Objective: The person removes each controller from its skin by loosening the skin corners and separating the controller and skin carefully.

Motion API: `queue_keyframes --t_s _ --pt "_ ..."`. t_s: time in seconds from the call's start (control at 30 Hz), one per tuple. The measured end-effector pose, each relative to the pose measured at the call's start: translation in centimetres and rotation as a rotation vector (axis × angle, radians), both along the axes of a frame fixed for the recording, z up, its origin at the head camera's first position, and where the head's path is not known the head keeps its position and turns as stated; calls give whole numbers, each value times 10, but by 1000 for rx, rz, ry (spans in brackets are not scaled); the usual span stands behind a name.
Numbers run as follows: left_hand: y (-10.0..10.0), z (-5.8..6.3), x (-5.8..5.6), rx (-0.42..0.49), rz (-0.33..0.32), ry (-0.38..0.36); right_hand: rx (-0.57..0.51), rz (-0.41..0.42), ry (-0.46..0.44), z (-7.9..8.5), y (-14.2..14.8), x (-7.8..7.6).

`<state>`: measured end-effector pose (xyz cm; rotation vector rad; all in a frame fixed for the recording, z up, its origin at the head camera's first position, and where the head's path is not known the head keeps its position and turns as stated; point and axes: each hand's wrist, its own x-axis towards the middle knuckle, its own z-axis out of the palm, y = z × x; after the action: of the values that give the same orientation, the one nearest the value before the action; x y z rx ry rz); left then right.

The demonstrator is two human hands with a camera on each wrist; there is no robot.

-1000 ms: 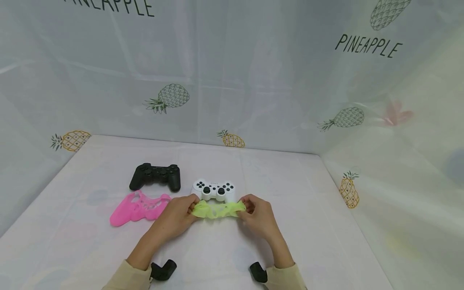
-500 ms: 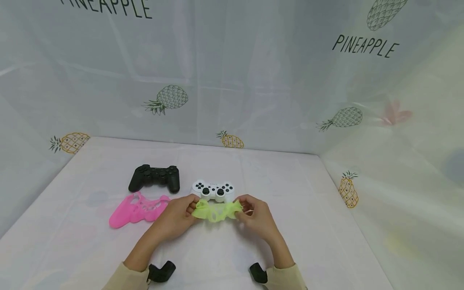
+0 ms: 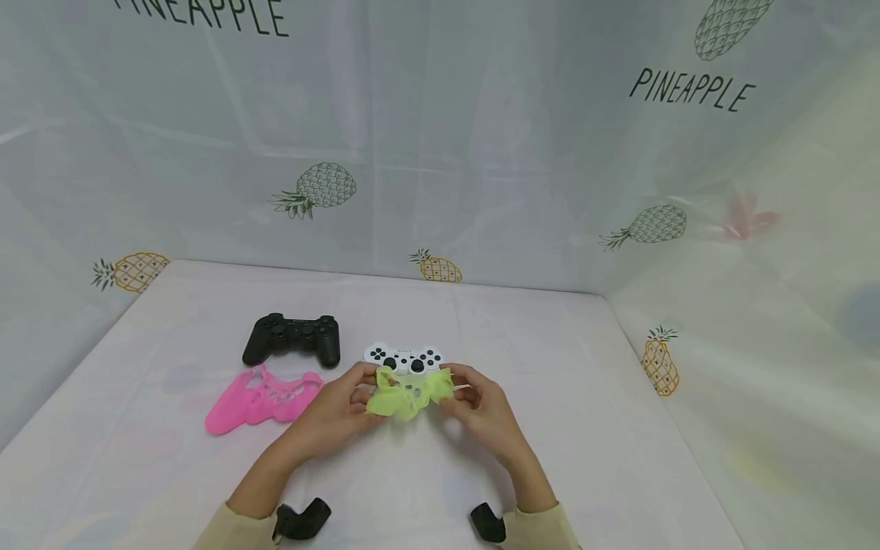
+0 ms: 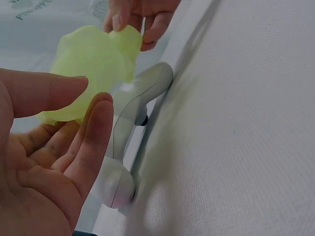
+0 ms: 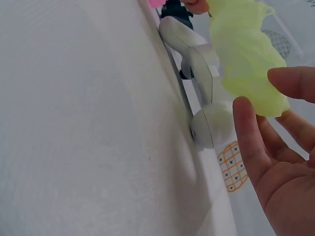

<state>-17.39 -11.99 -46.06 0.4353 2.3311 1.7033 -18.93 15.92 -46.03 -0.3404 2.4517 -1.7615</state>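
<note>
A thin yellow-green silicone controller skin (image 3: 407,393) is stretched between the two hands, in front of a white game controller (image 3: 404,357) that lies on the table. My left hand (image 3: 338,412) pinches the skin's left end between thumb and fingers. At its right end, my right hand (image 3: 483,412) grips it the same way. Both wrist views show the skin (image 4: 93,64) held up off the table, with the white controller (image 5: 202,78) just behind it. In the head view the skin covers the controller's lower part.
A black game controller (image 3: 292,339) lies at the back left. In front of it is a pink controller skin (image 3: 257,401), partly behind the left hand. A white cloth covers the table (image 3: 584,443), and a pineapple-print curtain (image 3: 481,137) hangs behind and at the sides.
The yellow-green skin has been raised and tilted, its opening spread so more of its face shows. The hands have come slightly closer together. It now hides more of the white controller.
</note>
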Motion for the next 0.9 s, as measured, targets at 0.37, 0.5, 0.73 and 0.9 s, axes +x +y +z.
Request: queue_keyframes --t_s 0.37,0.5,0.73,0.9 --pt "-1 6 3 168 -88 -99 -132 49 -63 1 0 1" --pt "-1 7 4 221 -144 -155 -199 77 -60 0 -2 2" --pt "-1 5 2 299 -184 -173 -206 35 -35 1 -3 2" --pt "-2 5 2 341 -183 -195 -213 6 -29 1 -5 1"
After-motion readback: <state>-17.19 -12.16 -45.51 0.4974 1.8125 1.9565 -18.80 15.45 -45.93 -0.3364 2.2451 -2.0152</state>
